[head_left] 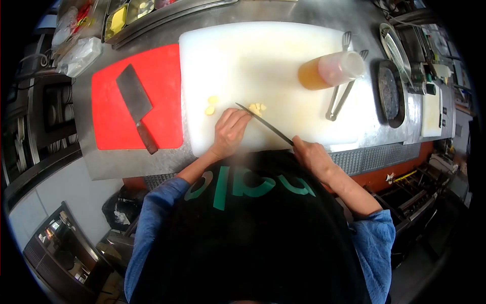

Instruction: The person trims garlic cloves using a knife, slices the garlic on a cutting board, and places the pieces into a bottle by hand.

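My right hand (314,158) is closed round the handle of a long, narrow knife (272,127), its blade slanting up and left across the white cutting board (283,45). Beside the blade, my left hand (229,130) has its fingers curled and pressed together on the board; what lies under the fingertips is hidden. Small pale yellow cut pieces (257,108) lie just beyond the blade. Left of them, near my left hand, rest a few pale yellow slices (210,108), too small to name.
A cleaver (134,96) lies on a red board (109,111) at the left. On the right are squeeze bottles (329,70), metal tongs (340,101) and a dark oval pan (391,93). Metal food containers (139,10) stand at the back left.
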Tool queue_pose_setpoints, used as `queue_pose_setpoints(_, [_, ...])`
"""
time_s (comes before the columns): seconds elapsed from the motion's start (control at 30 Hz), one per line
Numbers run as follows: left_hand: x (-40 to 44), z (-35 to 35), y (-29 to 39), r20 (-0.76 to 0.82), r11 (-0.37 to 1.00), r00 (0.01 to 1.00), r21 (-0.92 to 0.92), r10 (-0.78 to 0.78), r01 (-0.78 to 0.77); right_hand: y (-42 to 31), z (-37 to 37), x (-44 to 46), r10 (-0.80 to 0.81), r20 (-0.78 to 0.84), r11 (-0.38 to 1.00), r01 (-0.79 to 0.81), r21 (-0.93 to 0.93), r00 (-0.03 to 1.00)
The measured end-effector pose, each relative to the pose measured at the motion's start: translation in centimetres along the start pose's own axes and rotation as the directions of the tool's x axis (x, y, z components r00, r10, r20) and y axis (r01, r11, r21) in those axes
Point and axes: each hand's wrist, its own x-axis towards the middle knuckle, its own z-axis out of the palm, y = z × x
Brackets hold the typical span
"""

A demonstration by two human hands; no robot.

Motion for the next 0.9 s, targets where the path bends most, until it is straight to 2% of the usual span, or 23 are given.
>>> queue_pose_setpoints(0.4, [-0.3,0.1,0.0,0.012,1.0,1.0,0.004,0.002,-0.003,0.6,1.0,1.1,0.03,0.093,1.0,-0.03,0.003,0.995])
queue_pose_setpoints(0.5, [-0.2,0.1,-0.2,0.005,1.0,1.0,0.01,0.005,-0.005,0.7,1.2,1.3,-0.016,0.017,1.0,0.016,-0.013,1.0])
queue_pose_setpoints(0.6, [0.0,0.2,-0.1,0.01,1.0,1.0,0.007,0.002,-0.002,-0.1,-0.1,0.9,0.0,-0.028,0.999,0.001,0.055,1.0])
queue_pose_setpoints(0.7, [0.0,-0.3,0.3,0.01,1.0,1.0,0.015,0.006,-0.007,-1.3,-1.2,0.4,0.018,-0.096,0.999,-0.015,0.033,0.995])
queue_pose_setpoints(0.77, [0.1,-1.3,0.4,-0.025,1.0,0.999,-0.008,0.022,-0.022,-0.7,-0.7,0.2,0.034,-0.064,0.998,-0.031,0.047,0.997])
queue_pose_setpoints(0.83, [0.2,-3.3,-0.5,-0.149,0.999,0.989,0.041,-0.008,0.014,-0.2,0.2,0.1,0.029,-0.021,0.998,-0.028,0.054,0.999])
queue_pose_setpoints(0.9, [0.5,-5.8,-1.0,-0.137,0.963,0.977,0.193,-0.162,0.187,0.0,1.0,0.2,0.005,0.026,0.999,-0.006,0.052,1.0])
